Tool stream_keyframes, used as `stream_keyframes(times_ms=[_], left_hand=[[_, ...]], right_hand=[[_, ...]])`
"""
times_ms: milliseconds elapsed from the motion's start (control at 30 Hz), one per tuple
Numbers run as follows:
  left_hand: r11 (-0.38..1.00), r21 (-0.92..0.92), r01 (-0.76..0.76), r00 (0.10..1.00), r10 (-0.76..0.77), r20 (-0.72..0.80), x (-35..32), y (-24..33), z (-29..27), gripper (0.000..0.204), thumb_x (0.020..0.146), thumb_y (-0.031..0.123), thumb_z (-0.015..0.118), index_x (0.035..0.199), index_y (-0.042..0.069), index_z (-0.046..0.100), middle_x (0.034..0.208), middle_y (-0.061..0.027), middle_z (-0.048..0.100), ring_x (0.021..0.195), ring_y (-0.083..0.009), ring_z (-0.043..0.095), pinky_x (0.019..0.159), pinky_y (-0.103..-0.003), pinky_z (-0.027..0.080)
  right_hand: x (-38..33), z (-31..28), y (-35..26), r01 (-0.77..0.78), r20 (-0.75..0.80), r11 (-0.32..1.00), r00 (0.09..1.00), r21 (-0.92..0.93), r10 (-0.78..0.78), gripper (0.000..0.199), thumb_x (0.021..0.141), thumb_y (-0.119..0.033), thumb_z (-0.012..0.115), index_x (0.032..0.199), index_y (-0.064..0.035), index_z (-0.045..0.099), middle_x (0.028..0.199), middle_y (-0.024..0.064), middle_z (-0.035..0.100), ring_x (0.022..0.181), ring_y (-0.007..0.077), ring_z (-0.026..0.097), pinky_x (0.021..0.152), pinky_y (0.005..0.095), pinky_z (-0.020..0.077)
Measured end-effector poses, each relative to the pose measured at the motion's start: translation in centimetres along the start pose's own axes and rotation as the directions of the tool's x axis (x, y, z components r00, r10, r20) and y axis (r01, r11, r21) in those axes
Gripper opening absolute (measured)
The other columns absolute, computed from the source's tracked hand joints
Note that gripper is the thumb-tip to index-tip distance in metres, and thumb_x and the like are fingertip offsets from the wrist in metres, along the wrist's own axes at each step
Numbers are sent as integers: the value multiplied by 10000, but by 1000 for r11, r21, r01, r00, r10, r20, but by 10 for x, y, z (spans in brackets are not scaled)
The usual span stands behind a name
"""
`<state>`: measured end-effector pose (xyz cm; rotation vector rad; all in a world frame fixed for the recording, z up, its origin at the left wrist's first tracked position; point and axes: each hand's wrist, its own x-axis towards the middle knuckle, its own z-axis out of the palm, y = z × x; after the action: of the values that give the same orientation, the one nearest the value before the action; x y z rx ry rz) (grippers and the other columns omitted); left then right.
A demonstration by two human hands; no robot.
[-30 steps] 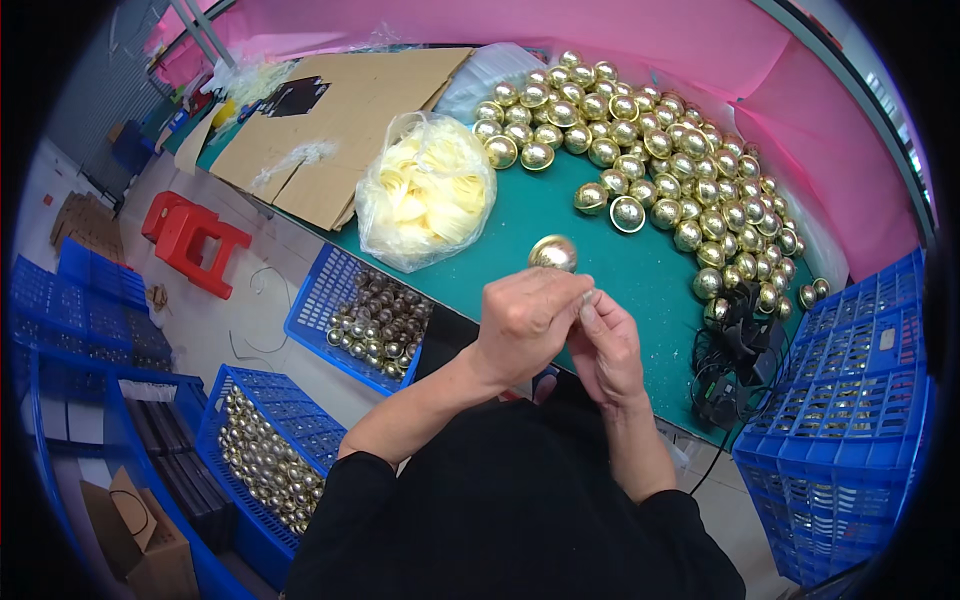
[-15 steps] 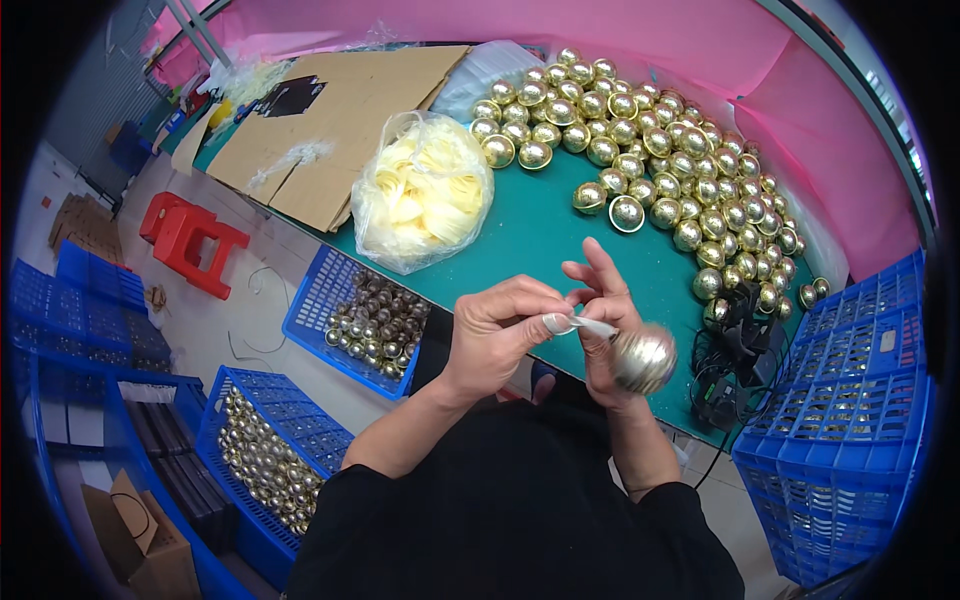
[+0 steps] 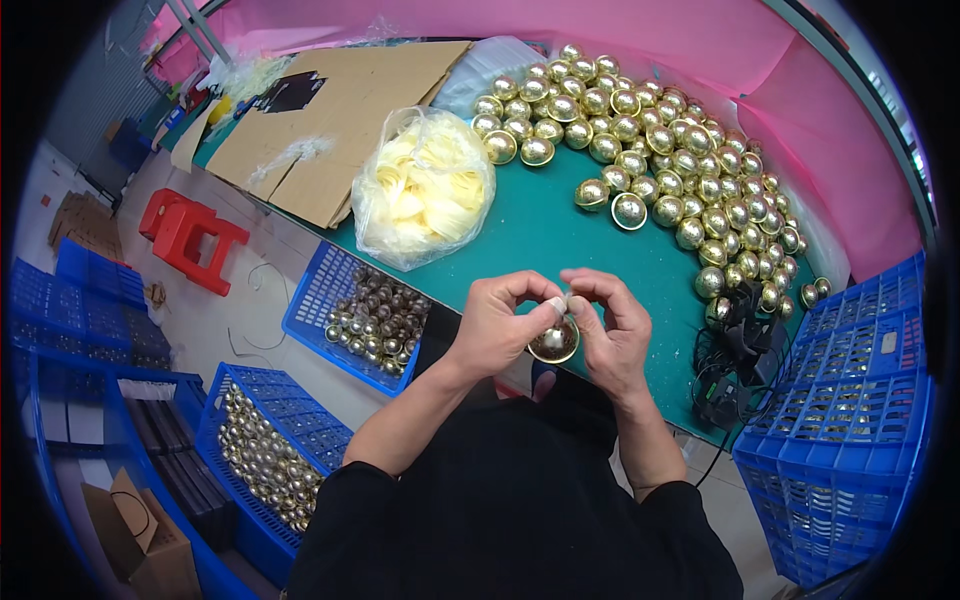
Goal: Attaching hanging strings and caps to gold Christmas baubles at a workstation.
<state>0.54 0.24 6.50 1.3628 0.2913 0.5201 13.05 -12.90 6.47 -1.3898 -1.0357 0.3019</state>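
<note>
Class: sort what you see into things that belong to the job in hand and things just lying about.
In the job: left hand, right hand, gold half-ball, gold balls, yellow bag.
Lying about: cardboard, red stool, cables.

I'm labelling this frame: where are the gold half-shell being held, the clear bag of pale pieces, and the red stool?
gold half-shell (image 3: 553, 341): head view, its open inside.
clear bag (image 3: 425, 190): head view, middle of its bulging side.
red stool (image 3: 190, 232): head view, its seat.

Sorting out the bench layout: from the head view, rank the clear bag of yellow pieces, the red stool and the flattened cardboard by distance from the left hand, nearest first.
1. Clear bag of yellow pieces, just up-left of the left hand on the green table.
2. Flattened cardboard, beyond the bag, far left.
3. Red stool, on the floor, left.
</note>
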Motion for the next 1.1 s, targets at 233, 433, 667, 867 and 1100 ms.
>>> stream_keyframes(times_ms=[233,433,667,867,1100], left_hand=[[985,129,-117,987,130,-93,9,-26,4,69,914,-22,701,977,-41,722,1031,-78,698,939,-117,637,834,-270,522],[996,91,-13,997,20,-70,12,-33,6,44,939,11,711,956,-27,723,1048,-75,692,925,-127,639,836,-280,528],[953,-298,-55,999,53,-15,19,-68,6,141,997,111,691,946,-15,727,1099,-91,687,917,-132,649,808,-284,538],[924,-378,66,996,-86,-37,16,-63,10,169,1020,111,669,1032,-35,752,1157,-132,719,924,-153,671,815,-287,548],[973,-231,-3,990,-30,-139,12,-65,14,184,1025,115,670,1084,-36,758,1035,-110,761,886,-115,676,787,-273,557]], right_hand=[[-7,2,6,-41,-53,994,998,-101,35,95,940,-28,741,1026,12,743,886,84,725,740,121,649,684,262,535],[-11,1,26,-194,-74,980,978,54,198,81,977,-36,708,997,39,733,845,58,733,736,83,664,673,236,541],[-14,10,41,-312,-57,898,937,309,345,86,1014,-38,666,1019,43,693,830,45,712,701,75,661,563,219,515],[-12,17,48,-226,-134,901,947,371,292,89,1007,14,645,1069,64,684,867,88,735,726,106,695,573,242,574],[-12,16,49,-161,-143,965,971,207,193,128,1005,-9,657,1099,64,703,885,94,752,732,112,707,608,244,589]])
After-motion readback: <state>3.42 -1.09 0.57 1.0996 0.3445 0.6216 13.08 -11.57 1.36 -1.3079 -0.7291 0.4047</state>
